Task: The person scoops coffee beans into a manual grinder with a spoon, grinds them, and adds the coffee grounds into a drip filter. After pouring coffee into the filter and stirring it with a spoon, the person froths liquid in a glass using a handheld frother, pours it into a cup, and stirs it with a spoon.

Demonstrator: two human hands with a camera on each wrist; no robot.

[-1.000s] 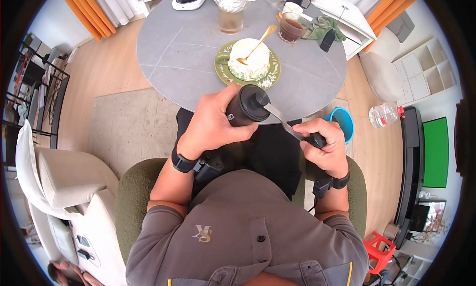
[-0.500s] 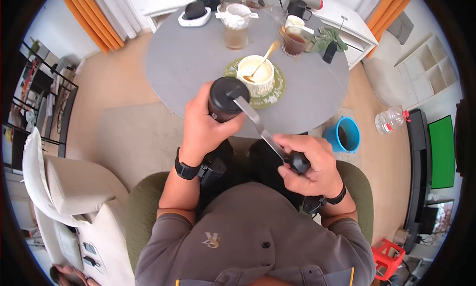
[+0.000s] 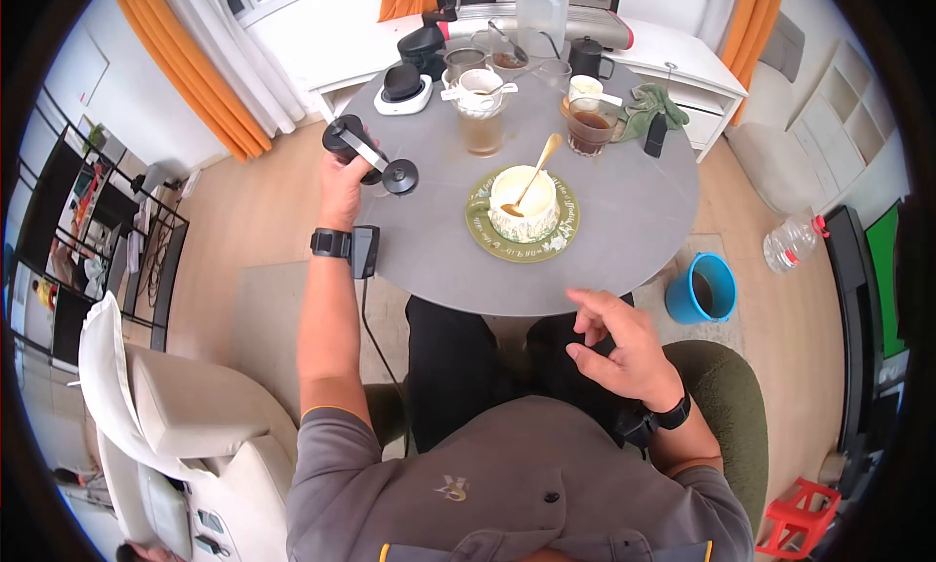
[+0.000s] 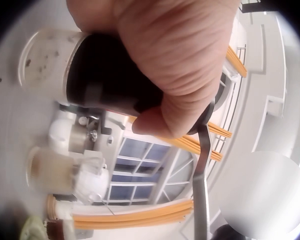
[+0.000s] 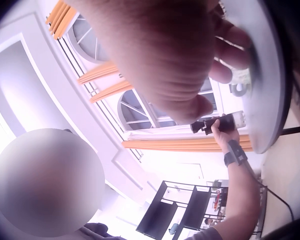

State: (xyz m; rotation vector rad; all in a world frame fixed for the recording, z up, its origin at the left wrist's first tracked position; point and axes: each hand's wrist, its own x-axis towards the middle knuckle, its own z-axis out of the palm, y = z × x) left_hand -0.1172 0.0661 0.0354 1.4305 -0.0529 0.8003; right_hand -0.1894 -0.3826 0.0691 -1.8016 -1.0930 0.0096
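Note:
My left hand (image 3: 341, 196) grips a black hand coffee grinder (image 3: 343, 133) at the left edge of the round table. The grinder's metal crank (image 4: 202, 185) ends in a round black knob (image 3: 400, 177). In the left wrist view, a clear jar (image 4: 46, 65) with dark specks forms the grinder's bottom, close to the grey tabletop. Over my lap, near the table's front edge, my right hand (image 3: 624, 352) hangs with loosely bent fingers and nothing in it. A cup (image 3: 524, 226) with a gold spoon (image 3: 539, 167) stands on a green plate (image 3: 487, 238) between the hands.
Behind the cup stand a glass server (image 3: 483, 138) with a white strainer on top and a glass of brown liquid (image 3: 590, 133). A white scale (image 3: 405, 102), a green cloth (image 3: 651, 109) and a black kettle (image 3: 587, 57) sit farther back. A blue bucket (image 3: 697, 299) is on the floor at right.
The right hand has let go of the crank knob and stays over the lap. My left hand has carried the grinder forward and left to the table's edge. The view has tilted up.

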